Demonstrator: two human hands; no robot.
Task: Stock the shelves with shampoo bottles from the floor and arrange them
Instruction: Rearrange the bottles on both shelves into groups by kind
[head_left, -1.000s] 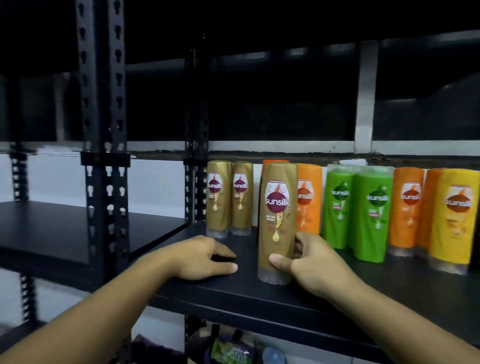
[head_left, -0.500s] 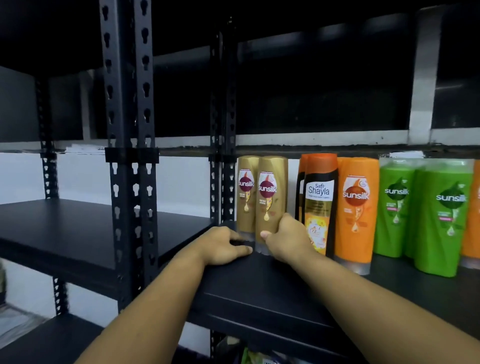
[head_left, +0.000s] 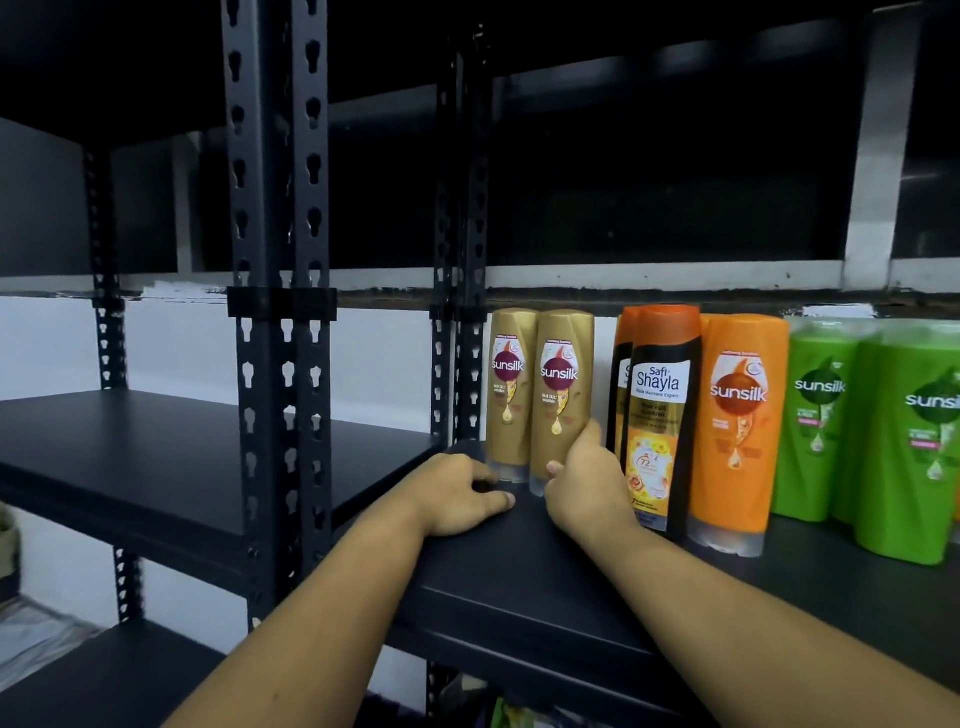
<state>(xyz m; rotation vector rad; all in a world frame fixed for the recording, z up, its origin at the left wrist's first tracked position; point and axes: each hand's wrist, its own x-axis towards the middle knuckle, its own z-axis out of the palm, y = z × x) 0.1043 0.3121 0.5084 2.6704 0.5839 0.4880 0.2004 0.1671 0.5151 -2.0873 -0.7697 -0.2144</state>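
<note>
Two hands: both rest at the middle of the frame, on the front part of the dark shelf (head_left: 519, 587).
Left hand (head_left: 457, 493): you have it lying palm-down on the shelf board, fingers loosely spread, closed on nothing; it seems to steady you.
Right hand (head_left: 587, 488): your fingers are wrapped round the lower end of the nearer gold bottle (head_left: 560, 384), thumb at its front, clamped just above the clear cap it stands on.
Gold bottle, place: centre of the frame, upright, touching a second gold bottle (head_left: 511, 384) to its left, which stands beside the black upright post (head_left: 462, 260).
Handling, judged: a stiff plastic shell, glossy and probably slick; weight looks moderate if full. Standing on a narrow cap, it will likely tip if you push it high up.
Where to hold: keep to the low waist where you grip now, and slide it rather than lift it.
Neighbours, right of centre: black-and-orange bottle (head_left: 657, 415) close beside your wrist, then orange bottle (head_left: 737, 426), then green bottles (head_left: 815, 415) toward the right edge; a careless elbow could knock them.
Far ground: upper shelf and wall lie in shadow; nothing there can be told.
</note>
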